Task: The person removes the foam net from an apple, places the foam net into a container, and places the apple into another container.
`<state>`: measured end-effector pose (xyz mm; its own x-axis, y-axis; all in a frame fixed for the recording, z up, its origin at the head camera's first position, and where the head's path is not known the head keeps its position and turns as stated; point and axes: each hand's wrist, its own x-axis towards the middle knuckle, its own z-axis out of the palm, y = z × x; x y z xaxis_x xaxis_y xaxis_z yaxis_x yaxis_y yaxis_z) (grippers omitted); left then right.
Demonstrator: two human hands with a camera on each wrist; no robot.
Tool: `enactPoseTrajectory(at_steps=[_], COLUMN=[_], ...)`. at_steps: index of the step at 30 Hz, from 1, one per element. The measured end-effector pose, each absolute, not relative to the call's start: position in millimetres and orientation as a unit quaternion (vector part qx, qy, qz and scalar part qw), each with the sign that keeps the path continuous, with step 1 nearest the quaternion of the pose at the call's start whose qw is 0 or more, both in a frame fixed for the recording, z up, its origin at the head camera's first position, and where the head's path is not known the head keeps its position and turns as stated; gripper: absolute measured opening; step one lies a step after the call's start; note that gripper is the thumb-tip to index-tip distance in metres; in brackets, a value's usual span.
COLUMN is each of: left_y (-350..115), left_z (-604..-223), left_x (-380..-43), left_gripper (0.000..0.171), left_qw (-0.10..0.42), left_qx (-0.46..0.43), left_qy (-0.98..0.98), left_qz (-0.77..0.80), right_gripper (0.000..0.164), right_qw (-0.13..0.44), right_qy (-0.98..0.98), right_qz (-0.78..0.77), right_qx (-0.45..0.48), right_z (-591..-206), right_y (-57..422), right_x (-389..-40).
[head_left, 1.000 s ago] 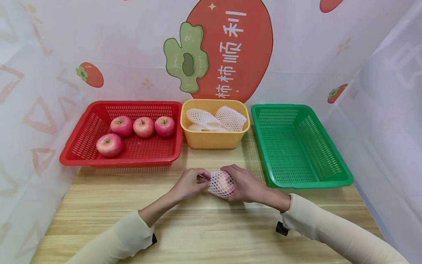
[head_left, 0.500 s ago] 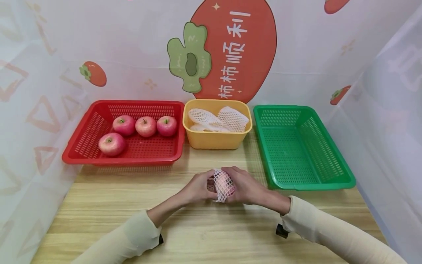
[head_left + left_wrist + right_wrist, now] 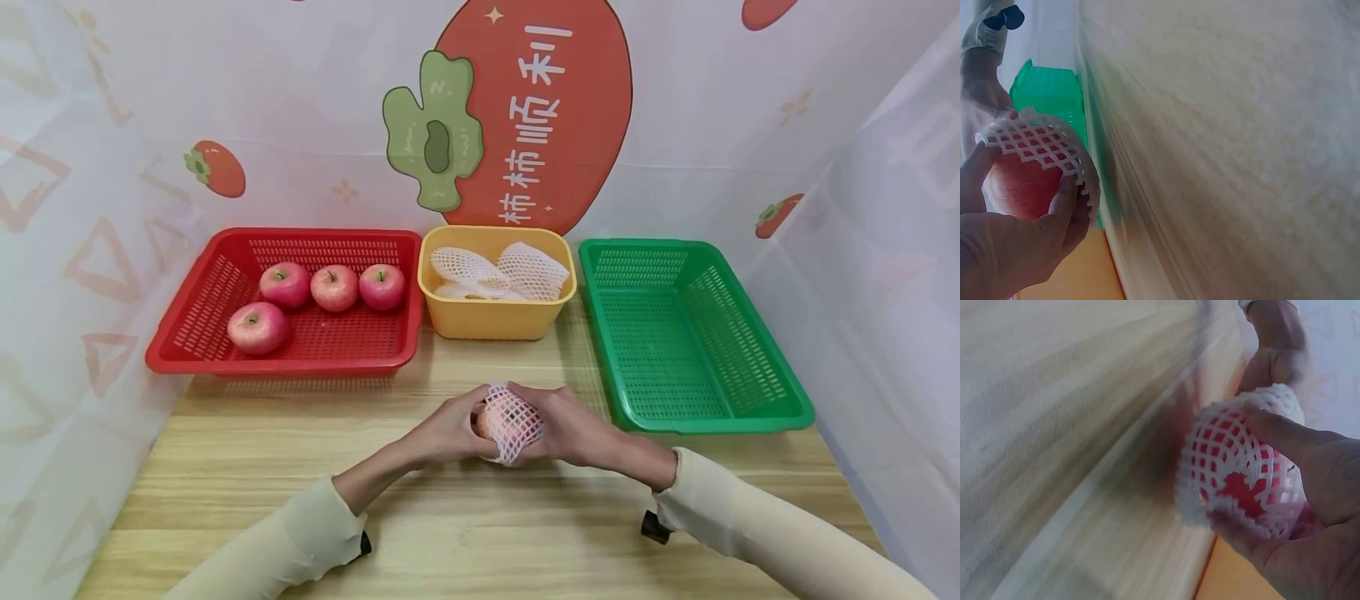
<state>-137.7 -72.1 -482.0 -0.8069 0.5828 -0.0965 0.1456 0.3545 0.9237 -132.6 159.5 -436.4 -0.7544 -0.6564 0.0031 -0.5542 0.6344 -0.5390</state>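
Between my hands, over the front middle of the table, is a red apple (image 3: 1019, 187) partly covered by a white foam net (image 3: 517, 410). My left hand (image 3: 448, 430) pinches the net's edge between thumb and fingers; on that side, bare apple skin shows in the left wrist view. From the other side, my right hand (image 3: 566, 427) grips the apple through the net, its thumb and fingers (image 3: 1244, 537) spread over the mesh. A ragged gap in the mesh shows red skin in the right wrist view.
A red basket (image 3: 281, 367) at the back left holds several bare apples (image 3: 258, 327). Beside it stands a yellow bin (image 3: 491, 320) with more foam nets (image 3: 534, 271). A green basket (image 3: 660, 350) stands at the right, near the right forearm. A printed curtain (image 3: 300, 100) surrounds the table.
My left hand has moved right onto the apple, and the net's edge has been drawn back, baring apple skin on the left side. The right hand keeps its hold, turning the apple slightly.
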Motion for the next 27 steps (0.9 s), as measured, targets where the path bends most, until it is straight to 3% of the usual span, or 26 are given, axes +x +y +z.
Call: enactPoseTrajectory(at_steps=[8, 17, 27], left_y=[-80, -93, -114], left_z=[-475, -462, -441], left_x=[-137, -139, -139], left_gripper=[0.054, 0.078, 0.075], left_qw=[0.215, 0.230, 0.221], left_qx=[0.216, 0.184, 0.155], left_qy=[0.787, 0.771, 0.777], left_qz=[0.536, 0.565, 0.569], right_gripper=[0.067, 0.017, 0.012], right_qw=[0.092, 0.022, -0.024], right_qy=[0.886, 0.892, 0.906], right_qz=[-0.291, -0.305, -0.274], right_qx=[-0.350, -0.333, -0.322], right_z=[-430, -421, -397], right_y=[174, 177, 191], right_x=[-137, -137, -145])
